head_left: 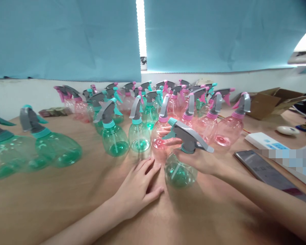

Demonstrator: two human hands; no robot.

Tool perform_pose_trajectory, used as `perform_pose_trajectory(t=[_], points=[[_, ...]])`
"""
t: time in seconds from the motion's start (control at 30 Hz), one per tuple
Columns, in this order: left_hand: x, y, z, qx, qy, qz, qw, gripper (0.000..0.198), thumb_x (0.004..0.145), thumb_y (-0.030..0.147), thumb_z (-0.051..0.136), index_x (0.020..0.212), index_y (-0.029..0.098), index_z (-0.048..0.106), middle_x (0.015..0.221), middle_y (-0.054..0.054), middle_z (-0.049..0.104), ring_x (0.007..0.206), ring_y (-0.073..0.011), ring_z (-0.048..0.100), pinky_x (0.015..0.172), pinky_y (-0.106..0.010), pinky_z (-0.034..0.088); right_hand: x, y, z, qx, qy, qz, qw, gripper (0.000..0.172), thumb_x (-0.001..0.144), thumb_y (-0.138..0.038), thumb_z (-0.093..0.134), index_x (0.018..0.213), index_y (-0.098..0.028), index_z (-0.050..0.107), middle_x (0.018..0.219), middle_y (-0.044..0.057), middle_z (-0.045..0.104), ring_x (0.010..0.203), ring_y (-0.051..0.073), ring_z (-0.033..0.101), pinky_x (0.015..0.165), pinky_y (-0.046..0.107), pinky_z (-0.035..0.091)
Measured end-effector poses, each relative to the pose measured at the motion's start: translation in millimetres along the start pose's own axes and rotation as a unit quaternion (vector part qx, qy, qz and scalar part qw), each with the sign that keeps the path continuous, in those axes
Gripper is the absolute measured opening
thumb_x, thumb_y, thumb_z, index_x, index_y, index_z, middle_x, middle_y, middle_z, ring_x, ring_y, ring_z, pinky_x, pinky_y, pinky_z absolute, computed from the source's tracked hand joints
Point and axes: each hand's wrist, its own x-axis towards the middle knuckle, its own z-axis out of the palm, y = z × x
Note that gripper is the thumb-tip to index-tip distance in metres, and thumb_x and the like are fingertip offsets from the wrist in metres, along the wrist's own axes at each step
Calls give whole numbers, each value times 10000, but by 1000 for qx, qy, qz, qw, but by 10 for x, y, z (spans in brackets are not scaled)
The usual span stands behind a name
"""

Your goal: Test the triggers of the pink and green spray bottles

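Note:
My right hand (196, 159) grips a green spray bottle (180, 175) just below its teal collar, with the grey trigger head pointing up and to the left. The bottle is slightly tilted, and I cannot tell whether its base touches the table. Flat on the table to its left lies my left hand (142, 185), fingers spread and holding nothing. Just beyond that hand stand a clear green spray bottle (139, 137) and another green spray bottle (115, 140). A pink spray bottle (156, 134) is partly hidden behind the fingers of my right hand.
Several more pink and green spray bottles crowd the back of the wooden table (86, 204). At the left is a green spray bottle (58, 149). On the right are a phone (265, 170), a white power strip (267, 141), a white mouse (287, 130) and an opened cardboard box (266, 103).

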Motion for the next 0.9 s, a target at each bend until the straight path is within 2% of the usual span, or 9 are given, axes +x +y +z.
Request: perform_pose_trajectory(t=[0.23, 0.47, 0.6, 0.9], points=[[2, 3, -14, -6, 1, 2, 1000, 566, 938, 472, 510, 1426, 203, 411, 1506, -146, 369, 1364, -336, 342, 1078, -530, 357, 19, -19, 1, -18, 4, -43, 999, 385, 738, -80, 526, 1063, -258, 630, 1216, 35, 641, 1128, 213, 628, 821, 334, 611], [3, 11, -25, -7, 3, 1, 1000, 553, 941, 470, 507, 1423, 215, 416, 1505, -131, 376, 1366, -331, 344, 1083, -518, 359, 12, 16, -16, -41, 5, -48, 998, 343, 701, -11, 492, 936, -239, 597, 1171, 22, 637, 1097, 198, 637, 865, 327, 586], [7, 9, -24, -4, -2, -2, 1000, 564, 937, 471, 511, 1428, 212, 410, 1505, -130, 375, 1363, -331, 346, 1083, -517, 358, 9, 10, -15, -60, 9, -57, 996, 328, 707, -39, 502, 945, -238, 613, 1136, 29, 657, 1130, 214, 616, 916, 371, 560], [5, 8, -25, -9, -1, -2, 1000, 562, 942, 486, 498, 1427, 216, 409, 1505, -133, 375, 1366, -331, 342, 1078, -525, 362, 8, 22, -22, -40, -1, -37, 998, 379, 714, -32, 491, 1012, -248, 584, 1172, 27, 631, 1076, 192, 633, 833, 315, 589]])
